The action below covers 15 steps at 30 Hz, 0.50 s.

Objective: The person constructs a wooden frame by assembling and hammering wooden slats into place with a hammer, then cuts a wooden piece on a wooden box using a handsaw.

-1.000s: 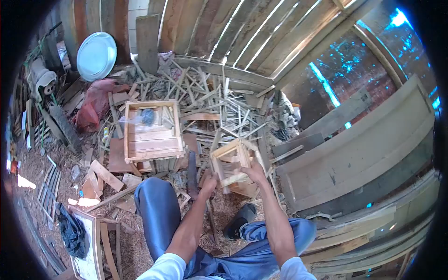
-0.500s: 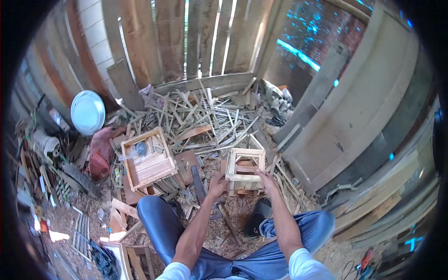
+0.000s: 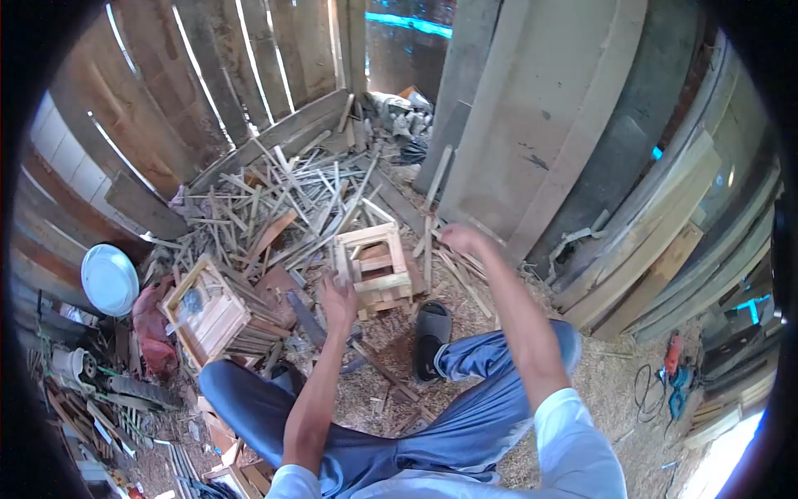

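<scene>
A small box-shaped wooden frame (image 3: 381, 283), with an open top and slatted sides, stands on the sawdust-strewn floor in front of my feet. At its near left corner my left hand (image 3: 338, 301) is closed on the wood. My right hand (image 3: 462, 239) is off the frame, reaching out to its right, over thin wooden strips (image 3: 465, 279). Its fingers look drawn together beside the strip ends; whatever they hold is too small to make out. Left of the frame stands a larger wooden box (image 3: 208, 314) with a clear plastic bag inside.
A heap of loose strips (image 3: 291, 195) covers the floor before the plank wall. Large boards (image 3: 532, 125) lean at the right. A power tool (image 3: 677, 378) with a cord lies at lower right. My sandalled foot (image 3: 432, 341) is close to the frame.
My right hand has left the frame and moved out to the right, above the strips. My left hand stays at the frame, which now sits turned. The view has swung right.
</scene>
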Tool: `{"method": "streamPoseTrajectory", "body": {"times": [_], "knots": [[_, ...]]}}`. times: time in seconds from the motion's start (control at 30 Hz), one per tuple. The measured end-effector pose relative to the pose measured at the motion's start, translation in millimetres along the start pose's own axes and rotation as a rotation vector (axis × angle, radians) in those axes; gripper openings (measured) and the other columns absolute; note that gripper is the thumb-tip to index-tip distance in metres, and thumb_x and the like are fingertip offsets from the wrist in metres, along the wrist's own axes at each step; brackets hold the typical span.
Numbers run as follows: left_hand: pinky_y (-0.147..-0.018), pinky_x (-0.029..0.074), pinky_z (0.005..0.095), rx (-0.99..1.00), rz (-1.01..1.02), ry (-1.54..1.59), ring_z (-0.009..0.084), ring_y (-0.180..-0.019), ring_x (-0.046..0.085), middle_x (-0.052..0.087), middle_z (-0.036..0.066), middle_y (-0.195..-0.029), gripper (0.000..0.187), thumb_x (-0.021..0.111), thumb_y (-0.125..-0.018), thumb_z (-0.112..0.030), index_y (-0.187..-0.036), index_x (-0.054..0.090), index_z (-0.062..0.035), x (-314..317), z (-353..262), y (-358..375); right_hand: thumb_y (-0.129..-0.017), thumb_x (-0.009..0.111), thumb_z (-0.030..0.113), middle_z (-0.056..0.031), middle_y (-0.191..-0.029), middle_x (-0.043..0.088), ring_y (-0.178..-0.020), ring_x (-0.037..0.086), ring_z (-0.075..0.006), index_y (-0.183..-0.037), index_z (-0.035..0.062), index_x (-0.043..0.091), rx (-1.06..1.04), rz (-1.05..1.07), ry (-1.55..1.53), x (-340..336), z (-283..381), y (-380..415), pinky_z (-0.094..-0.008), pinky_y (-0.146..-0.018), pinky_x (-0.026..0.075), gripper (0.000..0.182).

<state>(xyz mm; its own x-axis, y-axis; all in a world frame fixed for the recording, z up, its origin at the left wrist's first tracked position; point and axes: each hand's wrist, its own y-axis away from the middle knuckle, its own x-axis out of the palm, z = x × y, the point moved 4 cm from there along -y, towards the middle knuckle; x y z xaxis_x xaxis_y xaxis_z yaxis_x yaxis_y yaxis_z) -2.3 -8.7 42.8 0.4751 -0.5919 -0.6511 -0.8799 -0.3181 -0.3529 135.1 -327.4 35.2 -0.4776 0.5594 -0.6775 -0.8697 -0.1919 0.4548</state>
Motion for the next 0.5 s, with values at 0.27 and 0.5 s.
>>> {"method": "streamPoseTrajectory", "body": {"times": [0.27, 0.5], "knots": [[-0.086, 0.042, 0.0439, 0.303, 0.552, 0.345, 0.0379, -0.096, 0.056, 0.061, 0.017, -0.095, 0.023, 0.06, -0.081, -0.007, -0.103, 0.054, -0.0032, 97, -105, 33, -0.086, 0.05, 0.023, -0.0227, -0.091, 0.064, -0.089, 0.062, -0.04, -0.091, 0.0043, 0.067, -0.045, -0.596, 0.241, -131, -55, 60, -0.0487, -0.074, 0.048, 0.026], [-0.078, 0.047, 0.0489, 0.278, 0.923, 0.287, 0.0398, -0.09, 0.059, 0.061, 0.02, -0.096, 0.03, 0.06, -0.08, -0.013, -0.107, 0.052, -0.0042, 223, -91, 69, -0.082, 0.056, 0.021, -0.0189, -0.089, 0.065, -0.09, 0.063, -0.0376, -0.099, 0.0113, 0.068, 0.376, -0.316, 0.261, 36, -230, 101, -0.0453, -0.079, 0.049, 0.023]]}}
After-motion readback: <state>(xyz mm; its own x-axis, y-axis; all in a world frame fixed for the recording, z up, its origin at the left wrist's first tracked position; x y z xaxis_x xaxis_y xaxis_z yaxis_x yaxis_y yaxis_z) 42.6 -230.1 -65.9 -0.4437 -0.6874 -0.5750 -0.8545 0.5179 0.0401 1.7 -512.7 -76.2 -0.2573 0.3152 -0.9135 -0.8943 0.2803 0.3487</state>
